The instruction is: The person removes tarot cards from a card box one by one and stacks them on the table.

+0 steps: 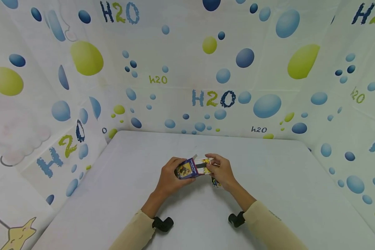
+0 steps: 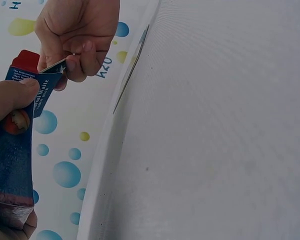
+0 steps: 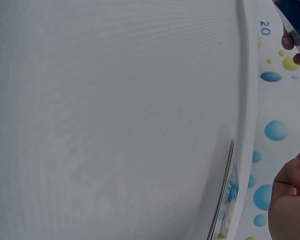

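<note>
My left hand (image 1: 170, 177) grips a blue and yellow tarot card box (image 1: 187, 169), thumb on one face and fingers beneath. In the left wrist view, the red end flap (image 2: 26, 61) of the box stands up, and clear wrap covers its lower end. My right hand (image 1: 222, 172) is at the box's open end, thumb and fingers pinching a thin card (image 2: 55, 66) there; whether it is one card or several I cannot tell. A few stacked picture cards (image 1: 216, 183) lie on the table below the right hand, partly hidden by it.
The white table (image 1: 118, 208) spreads around both hands. Behind it and at its sides hangs a white sheet (image 1: 181, 80) printed with blue and green bubbles. Black wrist cameras (image 1: 163, 224) sit at both cuffs.
</note>
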`<state>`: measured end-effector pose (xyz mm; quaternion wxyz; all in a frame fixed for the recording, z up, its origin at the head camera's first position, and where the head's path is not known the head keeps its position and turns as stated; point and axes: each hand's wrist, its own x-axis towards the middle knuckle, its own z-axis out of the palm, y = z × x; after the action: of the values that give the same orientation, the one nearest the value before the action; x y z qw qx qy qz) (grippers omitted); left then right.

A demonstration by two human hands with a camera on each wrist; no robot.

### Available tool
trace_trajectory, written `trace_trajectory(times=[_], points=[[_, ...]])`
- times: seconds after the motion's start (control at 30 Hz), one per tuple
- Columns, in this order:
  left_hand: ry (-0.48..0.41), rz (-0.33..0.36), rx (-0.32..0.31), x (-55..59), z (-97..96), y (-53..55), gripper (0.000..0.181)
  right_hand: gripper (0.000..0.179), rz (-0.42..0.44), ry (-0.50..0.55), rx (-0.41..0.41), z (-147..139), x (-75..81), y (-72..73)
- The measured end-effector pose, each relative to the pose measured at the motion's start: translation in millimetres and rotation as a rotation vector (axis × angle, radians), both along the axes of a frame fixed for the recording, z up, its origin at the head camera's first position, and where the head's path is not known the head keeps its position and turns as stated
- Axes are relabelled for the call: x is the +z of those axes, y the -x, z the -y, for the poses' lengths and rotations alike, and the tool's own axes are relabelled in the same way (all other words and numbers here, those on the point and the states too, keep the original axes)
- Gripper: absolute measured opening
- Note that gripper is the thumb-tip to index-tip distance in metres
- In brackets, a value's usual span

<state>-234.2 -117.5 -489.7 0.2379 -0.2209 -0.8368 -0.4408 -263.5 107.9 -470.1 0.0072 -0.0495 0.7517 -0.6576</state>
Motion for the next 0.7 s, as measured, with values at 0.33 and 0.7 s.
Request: trace_trajectory(times=[0.33, 0.7], points=[[-0.005, -0.004, 0.003, -0.4, 0.4, 0.2, 0.071, 0.029, -0.006, 0.025, 0.001, -3.4, -3.1, 1.6], [-0.011, -0.014, 0.004, 1.4, 0.4, 0.1, 0.071, 0.028, -0.015, 0.027, -0.011, -6.3, -5.1, 0.3]])
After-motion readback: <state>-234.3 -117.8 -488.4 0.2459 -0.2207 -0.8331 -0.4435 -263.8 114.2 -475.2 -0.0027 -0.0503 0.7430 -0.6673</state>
